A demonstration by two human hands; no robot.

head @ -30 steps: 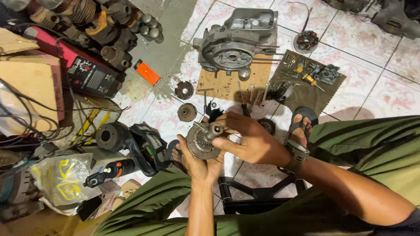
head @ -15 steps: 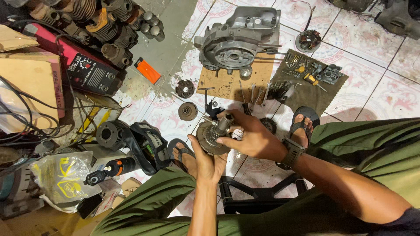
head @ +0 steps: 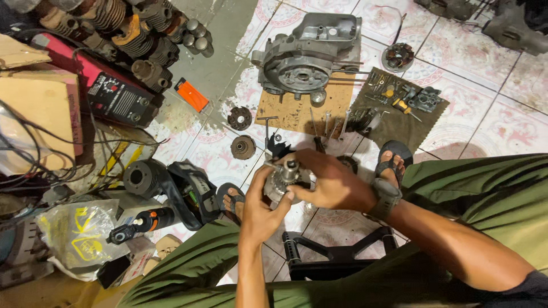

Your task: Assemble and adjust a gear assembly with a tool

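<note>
Left hand [head: 260, 208] cups a round grey metal engine part [head: 281, 181] from below and the left, fingers curled up around its rim, thumb pressed on the lower edge. Right hand [head: 331, 183] comes over from the right, fingers closed around the part's top and right side, thumb by the short shaft sticking up from its centre. So the part sits between both hands, held above the tiled floor [head: 491, 108], roughly mid-frame, just in front of the knees. Its underside is hidden by the palms. Right wrist has a dark watch [head: 386, 198]. On the floor beyond the hands: grey engine casing [head: 305, 57] resting on a piece of cardboard [head: 299, 111], with thin long bolts lying near its right edge. Dark mat [head: 399, 111] to the right of the cardboard, carrying small tools and parts, too small to tell apart. 2 small round gear-like parts [head: 240, 131] lie left of the cardboard, apart from each other. Orange flat object [head: 191, 94] further left on bare concrete. Pile of finned cylinders [head: 131, 34] at top left. Red and black box-shaped machine [head: 108, 91] below them. Both feet in sandals, right one [head: 394, 159] just beside the mat, left one [head: 231, 199] touching the left forearm's side in view. Black metal frame [head: 337, 254] under the legs.
</note>
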